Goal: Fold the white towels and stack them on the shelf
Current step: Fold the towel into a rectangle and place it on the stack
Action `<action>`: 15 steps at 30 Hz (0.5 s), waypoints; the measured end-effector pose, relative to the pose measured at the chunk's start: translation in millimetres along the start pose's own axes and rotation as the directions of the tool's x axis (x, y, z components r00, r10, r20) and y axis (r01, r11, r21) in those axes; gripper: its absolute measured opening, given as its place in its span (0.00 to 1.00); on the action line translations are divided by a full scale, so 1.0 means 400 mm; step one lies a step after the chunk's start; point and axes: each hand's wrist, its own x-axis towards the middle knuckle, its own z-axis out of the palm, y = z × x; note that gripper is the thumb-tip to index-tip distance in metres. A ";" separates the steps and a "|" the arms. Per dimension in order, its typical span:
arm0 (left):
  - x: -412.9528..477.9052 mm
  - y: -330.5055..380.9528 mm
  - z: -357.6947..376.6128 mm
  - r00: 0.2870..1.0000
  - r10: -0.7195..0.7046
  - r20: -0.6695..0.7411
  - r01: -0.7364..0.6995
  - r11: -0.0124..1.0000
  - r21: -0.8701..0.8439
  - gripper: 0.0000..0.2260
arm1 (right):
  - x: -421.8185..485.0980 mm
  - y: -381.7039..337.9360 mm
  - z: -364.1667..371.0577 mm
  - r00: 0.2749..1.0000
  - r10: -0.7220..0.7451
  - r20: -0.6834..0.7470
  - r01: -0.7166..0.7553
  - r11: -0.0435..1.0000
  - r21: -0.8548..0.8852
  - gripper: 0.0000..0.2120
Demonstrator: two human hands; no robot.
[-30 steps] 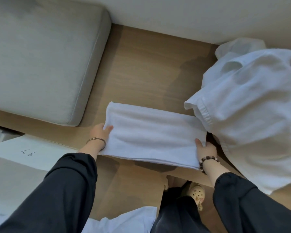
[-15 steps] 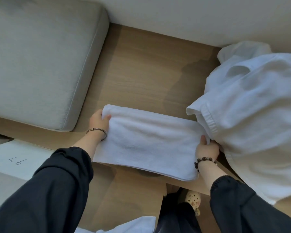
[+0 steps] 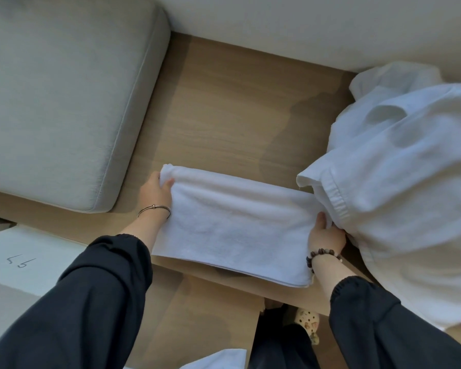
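At the centre of the view, a folded white towel (image 3: 234, 225) lies on a pale wooden shelf (image 3: 224, 115), its long sides running from 9 o'clock to 3 o'clock and its near edge close to the shelf's front lip. The left hand (image 3: 155, 191) grips the towel's far corner at 9 o'clock, with the fingers curled over the rolled edge and clamped on the cloth. The right hand (image 3: 325, 233) holds the short edge at 3 o'clock. Its thumb lies on top of the towel, while the other fingers are hidden beneath, so I cannot tell how they lie. Both arms wear dark sleeves. A thin bangle (image 3: 155, 209) circles the left wrist and a bead bracelet (image 3: 320, 255) the right. A grey cushion (image 3: 59, 97) sits on the shelf at 10 o'clock, just beside the left hand. A heap of white linen (image 3: 410, 182) fills the side at 3 o'clock, touching the towel's end and the right hand. A white box (image 3: 24, 257) with handwritten marks sits at 8 o'clock, and a pale shoe (image 3: 308, 320) shows at 6 o'clock.
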 end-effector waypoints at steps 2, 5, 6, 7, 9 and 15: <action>-0.023 0.002 -0.002 0.987 0.078 -0.138 -0.061 0.990 0.127 0.13 | 0.003 -0.004 0.007 1.000 -0.021 0.003 0.021 1.000 -0.016 0.28; -0.085 0.009 0.031 0.851 0.505 -0.145 -0.440 0.836 0.326 0.20 | -0.001 0.002 0.009 0.999 -0.047 -0.004 0.047 0.999 -0.002 0.28; -0.100 0.015 0.048 0.787 0.614 -0.067 -0.555 0.751 0.357 0.21 | -0.001 0.005 0.008 0.999 -0.052 -0.004 0.052 0.999 -0.002 0.29; -0.106 0.025 0.066 0.737 0.675 0.018 -0.631 0.679 0.374 0.22 | 0.000 0.008 0.006 0.998 -0.056 0.001 0.056 0.998 -0.010 0.28; -0.102 0.049 0.088 0.723 0.673 0.155 -0.672 0.635 0.380 0.21 | 0.009 0.011 0.003 0.998 -0.051 0.033 0.052 0.998 -0.041 0.28; -0.056 0.050 0.057 0.739 0.543 0.398 -0.673 0.611 0.416 0.11 | 0.014 0.031 -0.024 0.978 0.012 0.206 0.016 0.991 -0.134 0.24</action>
